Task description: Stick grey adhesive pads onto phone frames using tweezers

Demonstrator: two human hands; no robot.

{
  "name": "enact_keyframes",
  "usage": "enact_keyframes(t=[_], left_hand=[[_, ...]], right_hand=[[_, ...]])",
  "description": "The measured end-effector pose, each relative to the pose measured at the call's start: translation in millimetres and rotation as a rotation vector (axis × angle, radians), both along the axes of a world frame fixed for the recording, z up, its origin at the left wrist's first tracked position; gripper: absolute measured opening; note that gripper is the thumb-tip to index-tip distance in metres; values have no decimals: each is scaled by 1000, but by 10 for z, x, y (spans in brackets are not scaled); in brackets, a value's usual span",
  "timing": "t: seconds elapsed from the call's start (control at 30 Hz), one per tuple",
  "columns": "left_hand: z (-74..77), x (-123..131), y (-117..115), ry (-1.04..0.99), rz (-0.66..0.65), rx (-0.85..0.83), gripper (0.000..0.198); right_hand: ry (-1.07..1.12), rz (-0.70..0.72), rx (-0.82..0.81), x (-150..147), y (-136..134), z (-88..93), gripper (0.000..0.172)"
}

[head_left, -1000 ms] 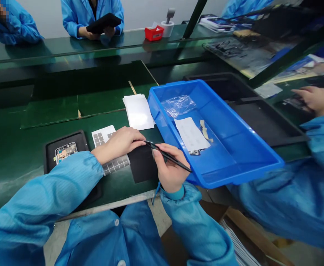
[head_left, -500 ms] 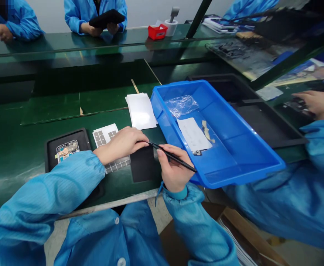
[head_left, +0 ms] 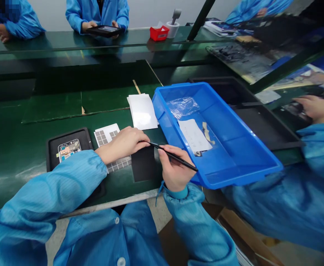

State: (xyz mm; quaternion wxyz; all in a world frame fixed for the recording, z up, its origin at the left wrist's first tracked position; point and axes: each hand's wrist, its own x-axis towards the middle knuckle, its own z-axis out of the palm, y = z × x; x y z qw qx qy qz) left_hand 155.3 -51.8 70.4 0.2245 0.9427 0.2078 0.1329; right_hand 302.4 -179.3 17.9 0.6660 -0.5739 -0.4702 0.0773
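Note:
Black tweezers [head_left: 182,161] lie in the grip of my right hand [head_left: 175,171], with their tip pointing left. My left hand [head_left: 127,142] reaches over the table, thumb and forefinger pinched together at the tweezers' tip; whatever they hold is too small to make out. Under and beside the left hand are white sheets with grey square stickers [head_left: 119,165], partly covered by the hand. A black flat sheet [head_left: 144,167] lies just below the fingertips. Left of my forearm, an opened phone with its circuit board showing [head_left: 68,147] rests in a black tray [head_left: 50,160], partly hidden by my sleeve.
A blue bin [head_left: 234,162] stands close to my right hand, with a plastic bag [head_left: 183,106] and white paper [head_left: 194,135] inside. White sheets [head_left: 143,112] are stacked at its left. A co-worker's hand [head_left: 315,107] is at right; other people sit across the table.
My hands and the tweezers hold nearly the same pose; the view has shifted slightly. Across the table, a person has lowered and tilted a black tray flat.

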Motion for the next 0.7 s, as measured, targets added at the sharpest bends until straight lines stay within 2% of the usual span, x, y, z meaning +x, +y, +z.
enact_keyframes(t=[0.17, 0.27, 0.4, 0.47, 0.53, 0.6, 0.7], left_hand=[[-65, 36, 16, 56, 41, 42, 22], [-128, 84, 30, 123, 119, 108, 24], [-90, 13, 90, 118, 264, 256, 30], [-18, -185, 143, 88, 299, 290, 31], [47, -515, 198, 67, 334, 292, 29], [78, -944, 232, 66, 390, 275, 27], [42, -1632, 200, 67, 529, 236, 23]], right_hand=[[80, -84, -27, -41, 4, 44, 13], [145, -119, -77, -48, 25, 90, 16], [314, -59, -169, -34, 96, 140, 23], [417, 12, -193, -47, 142, 169, 25], [488, 77, -218, -91, 187, 202, 24], [507, 134, -257, -171, 237, 232, 23], [474, 252, -342, -366, 337, 256, 20]])
